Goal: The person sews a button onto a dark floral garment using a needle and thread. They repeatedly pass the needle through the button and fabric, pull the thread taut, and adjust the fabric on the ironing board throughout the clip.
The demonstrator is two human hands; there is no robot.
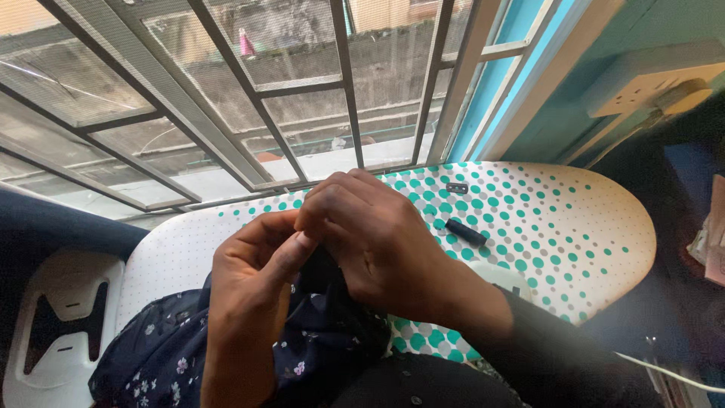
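Closest in, a dark sleeve (544, 355) covers the person's right forearm at the bottom edge, and beside it a bunched dark blue cloth with small pale flowers (166, 355) spills over the near side of the board. Both hands meet over that cloth: the left hand (253, 279) curls upward with thumb and fingers pinched together on a fold of the fabric, and the right hand (377, 234) arches over it, fingers bent down and closed on the same spot, so the two press close against each other; what exactly sits between the fingertips is hidden. Beneath them lies an ironing board (589, 219) with a white cover printed in teal and grey dots, its rounded end toward the right. Behind the board a big window with slanted metal bars and mesh panels (302, 98) fills the upper left, looking out on a grey concrete wall. To the right of it runs a turquoise wall (574, 106) carrying a cream socket block with a plug (664, 87) in it. At lower left stands a white plastic chair back with dark cutouts (64, 325). On the board, well apart from the hands, rests a short black cylinder (466, 232), and farther back a tiny dark rectangular piece (457, 187). A white cable (664, 372) trails across the dark lower right corner.
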